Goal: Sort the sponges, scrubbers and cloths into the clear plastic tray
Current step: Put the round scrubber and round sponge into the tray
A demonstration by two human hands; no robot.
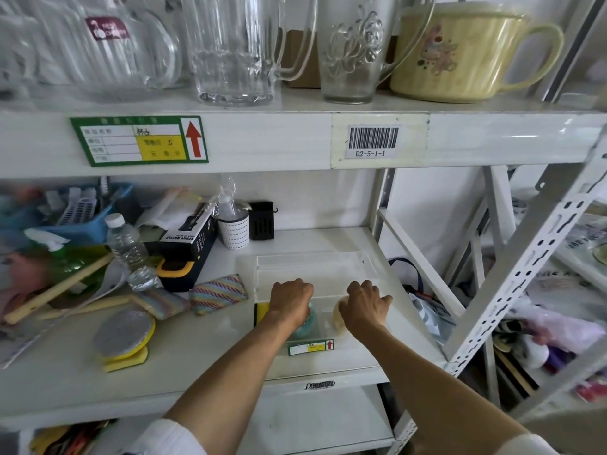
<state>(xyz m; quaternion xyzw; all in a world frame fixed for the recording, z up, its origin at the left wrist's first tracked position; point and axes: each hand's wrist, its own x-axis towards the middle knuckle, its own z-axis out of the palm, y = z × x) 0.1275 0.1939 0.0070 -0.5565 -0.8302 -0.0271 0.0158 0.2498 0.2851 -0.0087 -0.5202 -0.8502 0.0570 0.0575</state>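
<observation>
On the white shelf (203,353), at the left near edge, a round grey scrubber with a yellow rim (123,333) lies on top of a yellow sponge (126,362). Just right and farther back, two striped cloths (218,293) lie side by side, the left one partly under a wooden stick (59,292). A clear water bottle (129,251) lies tilted above them, its base near the left cloth, beside a black box marked spray bottle (187,236).

The clear plastic tray (312,264) sits on the right part of the shelf, well apart from the grey scrubber. At its near left corner a yellow sponge with a black edge (261,311) shows. The left hand (290,300) reaches into the tray, knuckles up and fingers curled down over a teal scrubber (307,325); whether it grips it cannot be told. The right hand (366,303) is curled the same way just right of it, over a pale cream round sponge (338,315) that peeks out at its left side; its grip also cannot be told. A small green label (310,347) sits on the tray's near wall.
</observation>
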